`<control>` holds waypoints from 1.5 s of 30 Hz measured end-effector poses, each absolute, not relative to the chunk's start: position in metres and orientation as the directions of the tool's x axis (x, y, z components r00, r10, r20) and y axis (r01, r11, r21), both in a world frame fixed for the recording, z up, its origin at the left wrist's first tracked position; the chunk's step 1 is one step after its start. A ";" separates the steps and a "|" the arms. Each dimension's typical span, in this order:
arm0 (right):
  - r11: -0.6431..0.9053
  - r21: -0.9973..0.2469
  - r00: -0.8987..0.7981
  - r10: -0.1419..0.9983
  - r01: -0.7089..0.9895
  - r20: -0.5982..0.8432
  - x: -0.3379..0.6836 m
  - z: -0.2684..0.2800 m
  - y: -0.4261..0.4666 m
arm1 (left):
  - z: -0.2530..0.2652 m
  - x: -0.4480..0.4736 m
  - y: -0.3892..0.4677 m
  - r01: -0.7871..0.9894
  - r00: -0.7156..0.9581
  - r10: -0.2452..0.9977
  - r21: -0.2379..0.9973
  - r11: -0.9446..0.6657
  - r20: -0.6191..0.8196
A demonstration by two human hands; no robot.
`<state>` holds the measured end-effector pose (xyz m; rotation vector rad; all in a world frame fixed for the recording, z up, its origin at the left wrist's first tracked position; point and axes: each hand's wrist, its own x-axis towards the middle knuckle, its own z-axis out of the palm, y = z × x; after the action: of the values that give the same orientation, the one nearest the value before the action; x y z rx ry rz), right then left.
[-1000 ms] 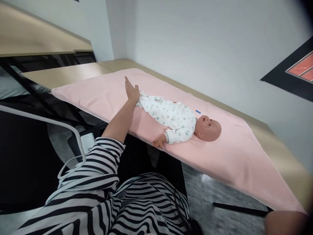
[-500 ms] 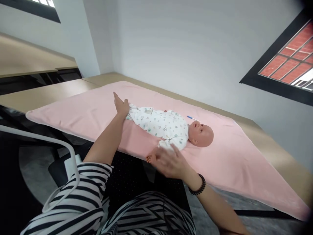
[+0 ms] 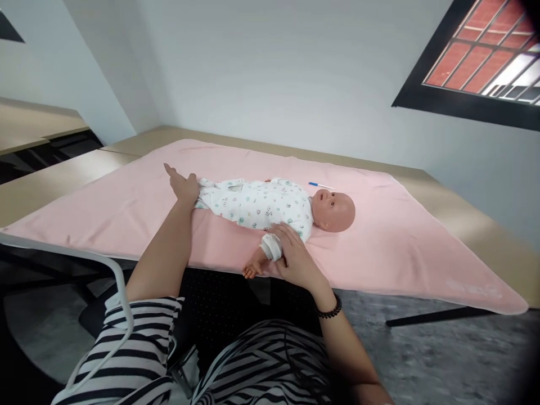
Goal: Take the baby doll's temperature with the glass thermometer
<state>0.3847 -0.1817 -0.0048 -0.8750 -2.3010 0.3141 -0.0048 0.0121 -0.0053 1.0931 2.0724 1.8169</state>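
Observation:
A baby doll (image 3: 257,205) in white printed clothes lies on its back on a pink blanket (image 3: 371,256), its bald head to the right. My left hand (image 3: 183,187) rests at the doll's feet, fingers stretched out and thumb apart, holding nothing. Over the doll's near sleeve (image 3: 271,247) lies my right hand (image 3: 297,260), its fingers across the upper arm and its thumb by the cuff. The doll's bare hand (image 3: 253,266) sticks out at the blanket's near edge. The doll's feet are partly hidden behind my left hand.
A thin stick with a blue end (image 3: 313,184) lies on the blanket beyond the doll's head. The wooden table (image 3: 455,211) runs along a white wall (image 3: 270,79). A white cable (image 3: 120,278) hangs in front of my left arm.
My right hand has gone from a blurred motion above the doll's arm to resting on its sleeve. My left hand stays at the feet. The camera view has shifted.

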 end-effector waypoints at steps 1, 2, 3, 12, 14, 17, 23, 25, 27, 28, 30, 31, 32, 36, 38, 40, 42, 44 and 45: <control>0.735 -0.418 -0.545 0.677 0.534 0.495 0.385 -0.006 -0.181 | -0.006 -0.005 0.013 0.410 -0.714 0.619 0.912 -0.009 0.327; 0.719 -0.411 -0.519 0.692 0.561 0.502 0.386 -0.008 -0.180 | -0.006 -0.005 0.013 0.417 -0.716 0.616 0.909 -0.001 0.329; 0.703 -0.406 -0.493 0.705 0.584 0.510 0.387 -0.009 -0.179 | -0.006 -0.006 0.014 0.424 -0.716 0.614 0.906 0.006 0.332; 0.619 -0.506 -0.261 0.750 0.600 0.608 0.390 -0.017 -0.171 | -0.004 -0.005 0.015 0.420 -0.723 0.621 0.906 0.047 0.303; 0.572 -0.572 -0.166 0.777 0.588 0.607 0.390 -0.018 -0.170 | -0.004 -0.005 0.015 0.405 -0.726 0.621 0.914 0.039 0.295; 0.513 -0.636 -0.084 0.811 0.577 0.579 0.389 -0.018 -0.169 | -0.004 -0.004 0.016 0.391 -0.729 0.624 0.920 0.042 0.281; 0.530 -0.538 -0.141 0.786 0.655 0.602 0.390 -0.014 -0.169 | -0.004 -0.004 0.016 0.402 -0.731 0.627 0.912 0.078 0.268; 0.539 -0.508 -0.171 0.780 0.671 0.602 0.390 -0.013 -0.169 | -0.005 -0.004 0.017 0.405 -0.730 0.627 0.911 0.080 0.270; 0.550 -0.479 -0.202 0.774 0.684 0.600 0.391 -0.014 -0.168 | -0.006 -0.005 0.017 0.401 -0.735 0.622 0.913 0.078 0.270; 0.555 -0.466 -0.215 0.770 0.689 0.600 0.391 -0.014 -0.168 | -0.006 -0.005 0.018 0.396 -0.739 0.618 0.915 0.077 0.268; 0.560 -0.443 -0.236 0.766 0.700 0.598 0.390 -0.015 -0.167 | -0.007 -0.006 0.018 0.390 -0.744 0.613 0.918 0.076 0.266; 0.559 -0.434 -0.242 0.767 0.706 0.594 0.390 -0.015 -0.167 | -0.007 -0.006 0.018 0.391 -0.744 0.613 0.917 0.076 0.266; 0.556 -0.426 -0.247 0.769 0.714 0.589 0.389 -0.015 -0.167 | -0.007 -0.006 0.018 0.396 -0.742 0.614 0.915 0.078 0.269; 0.540 -0.338 -0.288 0.769 0.771 0.571 0.385 -0.013 -0.172 | -0.007 -0.006 0.017 0.431 -0.734 0.616 0.897 0.100 0.285; 0.533 -0.286 -0.309 0.765 0.796 0.565 0.383 -0.011 -0.174 | -0.007 -0.006 0.017 0.436 -0.735 0.616 0.893 0.108 0.284; 0.535 -0.277 -0.310 0.760 0.798 0.572 0.382 -0.011 -0.176 | -0.007 -0.006 0.018 0.436 -0.738 0.612 0.893 0.110 0.285; 0.553 -0.317 -0.292 0.748 0.771 0.595 0.382 -0.013 -0.176 | -0.007 -0.005 0.018 0.441 -0.743 0.603 0.890 0.117 0.289; 0.564 -0.389 -0.250 0.747 0.728 0.616 0.383 -0.016 -0.174 | -0.007 -0.005 0.018 0.448 -0.746 0.600 0.884 0.132 0.289; 0.562 -0.431 -0.215 0.750 0.707 0.626 0.384 -0.018 -0.173 | -0.006 -0.004 0.018 0.449 -0.748 0.600 0.882 0.141 0.285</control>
<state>0.3842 -0.1729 -0.0177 -1.1732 -1.9550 0.0654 -0.0041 0.0178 -0.0061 1.0507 2.2665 1.6715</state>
